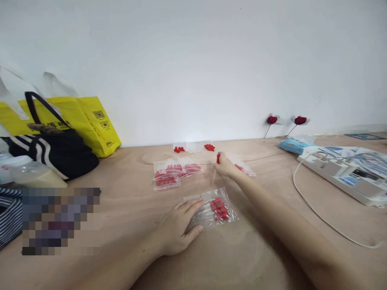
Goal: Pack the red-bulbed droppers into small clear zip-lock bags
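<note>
Fingers of the left hand (178, 229) lie flat, pinning a clear plastic zip bag (216, 209) of red pieces; at twelve o'clock, the right hand (224, 164) pinches one red piece (218, 158). Keeping the bag mouth steady should help.

You've bare wooden tabletop (130, 169) open left of centre; white trailing cable (314, 209) and clear zip bags of red pieces (172, 173) block elsewhere.
</note>
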`<act>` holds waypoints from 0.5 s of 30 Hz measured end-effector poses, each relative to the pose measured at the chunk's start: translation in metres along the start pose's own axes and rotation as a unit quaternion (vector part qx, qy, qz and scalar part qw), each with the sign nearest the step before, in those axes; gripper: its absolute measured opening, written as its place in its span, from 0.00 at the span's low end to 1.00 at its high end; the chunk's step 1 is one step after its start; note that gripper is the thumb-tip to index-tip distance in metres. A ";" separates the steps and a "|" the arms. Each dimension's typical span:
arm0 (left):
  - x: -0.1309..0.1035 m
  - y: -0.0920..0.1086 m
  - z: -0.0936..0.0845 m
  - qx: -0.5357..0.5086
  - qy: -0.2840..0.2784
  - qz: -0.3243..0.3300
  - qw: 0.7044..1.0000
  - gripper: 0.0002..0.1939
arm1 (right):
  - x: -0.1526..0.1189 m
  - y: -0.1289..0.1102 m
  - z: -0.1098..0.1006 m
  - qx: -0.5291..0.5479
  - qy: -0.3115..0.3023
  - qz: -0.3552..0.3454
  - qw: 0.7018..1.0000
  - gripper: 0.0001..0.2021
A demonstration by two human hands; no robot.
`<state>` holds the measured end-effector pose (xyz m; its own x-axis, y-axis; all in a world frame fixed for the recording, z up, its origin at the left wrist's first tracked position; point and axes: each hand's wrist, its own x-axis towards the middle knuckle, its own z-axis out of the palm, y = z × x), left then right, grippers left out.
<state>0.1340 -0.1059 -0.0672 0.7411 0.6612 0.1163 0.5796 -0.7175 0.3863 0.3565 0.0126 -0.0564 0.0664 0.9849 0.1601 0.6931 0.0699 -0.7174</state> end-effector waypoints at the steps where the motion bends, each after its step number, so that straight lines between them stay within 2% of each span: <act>1: 0.000 0.000 0.000 0.001 0.001 0.002 1.000 0.25 | -0.006 0.005 -0.007 0.016 0.012 0.003 1.000 0.27; 2: 0.000 0.000 0.000 0.002 0.001 0.004 1.000 0.25 | -0.014 0.010 -0.014 0.036 0.024 0.006 0.999 0.28; 5: 0.000 -0.001 0.001 0.010 0.000 0.005 1.000 0.25 | -0.044 0.029 -0.026 0.203 0.087 0.004 0.975 0.30; 8: -0.001 -0.003 0.002 0.020 -0.004 0.004 1.000 0.24 | -0.073 0.045 -0.025 0.293 0.124 0.022 0.948 0.28; 11: 0.000 -0.004 0.003 0.026 -0.003 0.007 1.000 0.24 | -0.090 0.051 -0.017 0.375 0.132 0.050 0.916 0.26; 15: 0.001 -0.005 0.003 0.031 -0.001 0.008 0.999 0.23 | -0.097 0.045 -0.007 0.468 0.108 0.069 0.874 0.23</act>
<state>0.1326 -0.1023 -0.0714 0.7519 0.6483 0.1196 0.5870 -0.7410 0.3261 0.3868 -0.0811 -0.0996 0.3076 0.9482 0.0797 -0.2168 0.1514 -0.9644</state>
